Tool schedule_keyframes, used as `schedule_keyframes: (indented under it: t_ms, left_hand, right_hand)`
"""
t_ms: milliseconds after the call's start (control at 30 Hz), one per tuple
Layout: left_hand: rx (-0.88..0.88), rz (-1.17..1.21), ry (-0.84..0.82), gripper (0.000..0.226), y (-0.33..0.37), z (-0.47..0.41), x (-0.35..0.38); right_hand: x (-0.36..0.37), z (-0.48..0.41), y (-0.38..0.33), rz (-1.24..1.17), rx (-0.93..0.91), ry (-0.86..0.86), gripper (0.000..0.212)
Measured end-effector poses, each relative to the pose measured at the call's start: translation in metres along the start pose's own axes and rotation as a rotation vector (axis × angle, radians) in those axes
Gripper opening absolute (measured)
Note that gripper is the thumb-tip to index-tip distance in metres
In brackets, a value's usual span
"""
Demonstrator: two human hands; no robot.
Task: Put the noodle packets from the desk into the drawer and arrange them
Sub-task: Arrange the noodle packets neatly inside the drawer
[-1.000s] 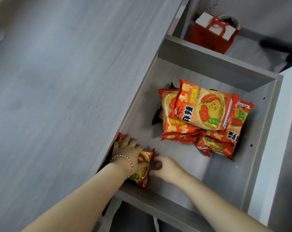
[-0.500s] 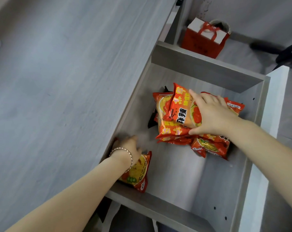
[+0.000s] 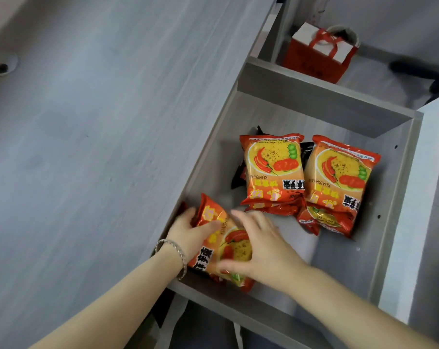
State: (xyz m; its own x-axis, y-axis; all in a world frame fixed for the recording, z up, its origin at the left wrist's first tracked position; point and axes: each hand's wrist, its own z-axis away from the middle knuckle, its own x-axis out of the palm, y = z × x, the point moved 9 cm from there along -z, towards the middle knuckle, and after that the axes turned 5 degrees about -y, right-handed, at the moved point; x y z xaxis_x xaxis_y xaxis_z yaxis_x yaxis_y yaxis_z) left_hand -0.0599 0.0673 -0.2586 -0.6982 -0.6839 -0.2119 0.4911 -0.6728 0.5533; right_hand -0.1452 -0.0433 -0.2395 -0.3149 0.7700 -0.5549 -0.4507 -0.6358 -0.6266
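Observation:
An open grey drawer (image 3: 326,102) holds several orange-red noodle packets. One packet (image 3: 223,245) lies in the near left corner of the drawer, on top of another. My left hand (image 3: 190,233) grips its left edge and my right hand (image 3: 261,245) grips its right side. Two packets lie face up side by side in the middle: a left packet (image 3: 273,170) and a right packet (image 3: 339,175). More packets (image 3: 324,220) lie partly hidden under them, along with a dark wrapper (image 3: 238,177).
The grey desk top (image 3: 100,122) fills the left. A red gift bag (image 3: 319,54) stands on the floor beyond the drawer. The drawer's front panel (image 3: 409,210) is at the right. A cable hole (image 3: 2,68) sits at the desk's far left.
My right hand lifted the top packet off the middle pile and brought it to the near left corner. Both hands now hold it there. Two packets in the middle are uncovered.

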Motion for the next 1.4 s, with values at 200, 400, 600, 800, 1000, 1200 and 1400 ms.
schedule_keyframes:
  t_ms: [200, 400, 600, 800, 1000, 1200, 1400]
  left_hand:
    - [0.000, 0.031, 0.090, 0.045, -0.018, -0.004, -0.009]
    - [0.037, -0.887, 0.392, 0.065, -0.008, -0.001, -0.018]
    - [0.385, -1.350, 0.130, 0.071, -0.008, -0.011, 0.021]
    - [0.205, -1.342, -0.052, 0.066, -0.011, -0.025, 0.028]
    - [0.073, -1.453, -0.096, 0.076, -0.016, -0.033, 0.031]
    - [0.016, -1.447, -0.099, 0.076, -0.015, -0.037, 0.032]
    - [0.093, -0.609, 0.035, 0.044, 0.018, -0.019, 0.023]
  right_hand:
    - [0.041, -0.016, 0.066, -0.624, 0.361, 0.083, 0.060]
    - [0.054, -0.038, 0.042, -0.720, 0.290, 0.142, 0.034]
    - [0.057, -0.038, 0.028, -0.604, 0.214, 0.065, 0.044]
    - [0.019, -0.024, 0.010, -0.208, 0.142, -0.004, 0.054]
    - [-0.109, 0.000, -0.020, -0.036, 0.033, 0.663, 0.048]
    - [-0.106, -0.059, 0.050, 0.133, 0.594, 0.342, 0.122]
    - [-0.100, -0.050, 0.053, -0.111, 0.505, 0.484, 0.118]
